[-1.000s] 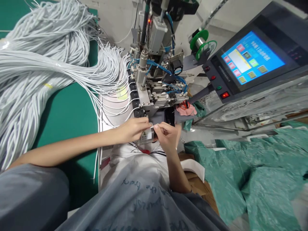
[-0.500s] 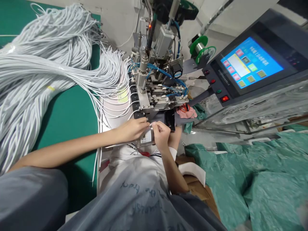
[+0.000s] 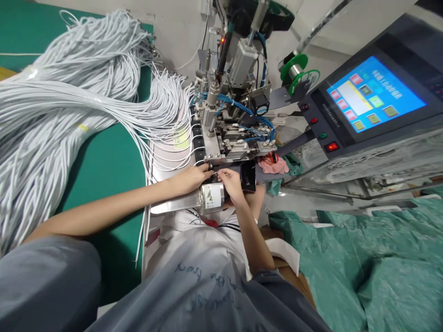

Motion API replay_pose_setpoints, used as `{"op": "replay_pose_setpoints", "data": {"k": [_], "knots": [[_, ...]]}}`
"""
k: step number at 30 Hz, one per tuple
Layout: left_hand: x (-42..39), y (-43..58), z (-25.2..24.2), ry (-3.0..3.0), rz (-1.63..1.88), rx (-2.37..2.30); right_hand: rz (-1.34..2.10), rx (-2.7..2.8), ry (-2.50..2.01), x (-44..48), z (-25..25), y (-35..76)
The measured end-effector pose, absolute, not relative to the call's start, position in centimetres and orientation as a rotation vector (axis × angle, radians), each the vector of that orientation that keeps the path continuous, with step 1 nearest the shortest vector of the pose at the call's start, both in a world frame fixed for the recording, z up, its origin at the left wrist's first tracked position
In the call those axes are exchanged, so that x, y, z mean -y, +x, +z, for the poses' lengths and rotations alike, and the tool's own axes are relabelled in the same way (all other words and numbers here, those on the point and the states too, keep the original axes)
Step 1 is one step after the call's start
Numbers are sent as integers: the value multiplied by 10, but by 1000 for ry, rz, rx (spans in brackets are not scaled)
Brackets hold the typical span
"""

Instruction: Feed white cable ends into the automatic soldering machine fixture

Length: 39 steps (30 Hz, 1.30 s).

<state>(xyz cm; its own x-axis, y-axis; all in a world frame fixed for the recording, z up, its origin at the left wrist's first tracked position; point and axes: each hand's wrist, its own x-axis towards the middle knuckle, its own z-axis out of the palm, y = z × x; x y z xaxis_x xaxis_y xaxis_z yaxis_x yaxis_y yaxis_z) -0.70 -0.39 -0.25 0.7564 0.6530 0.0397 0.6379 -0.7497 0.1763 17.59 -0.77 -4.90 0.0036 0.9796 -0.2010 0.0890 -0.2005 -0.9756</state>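
Observation:
Close together at the front of the machine [image 3: 213,146], my two hands work at a row of black cable holders [image 3: 198,142]. My left hand [image 3: 194,179] is closed, its fingertips against the front holder; what they pinch is too small to make out. Just to its right, my right hand [image 3: 231,183] pinches thumb and fingers together. A tiny metallic piece shows between the fingertips of both hands, too small to name. White cables [image 3: 169,159] run from the left into the holders. Below my fingers sits a metal cylinder with a white label [image 3: 212,196].
A large heap of white cables [image 3: 93,60] lies on the green table [image 3: 104,157] at left. Right of my hands are a black phone-like device [image 3: 248,176] and a pink cloth [image 3: 275,165]. A control screen [image 3: 377,94], a wire spool [image 3: 295,70] and green sheeting [image 3: 398,258] stand farther right.
My hands have shifted slightly up toward the holders, and a white cable end seen between them is no longer plain. The labelled cylinder is now more exposed. The whole view has shifted a little.

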Motion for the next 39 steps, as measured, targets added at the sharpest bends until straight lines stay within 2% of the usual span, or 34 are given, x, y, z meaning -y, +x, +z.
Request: {"op": "replay_pose_setpoints", "data": {"k": [26,39], "knots": [[2,-6,-3,2913,59,-1049,1463,1136,-1342,3,-53,177],[1,-6,-4,2955,63,-1027,1387,1198,-1379,-1,-53,178]]}}
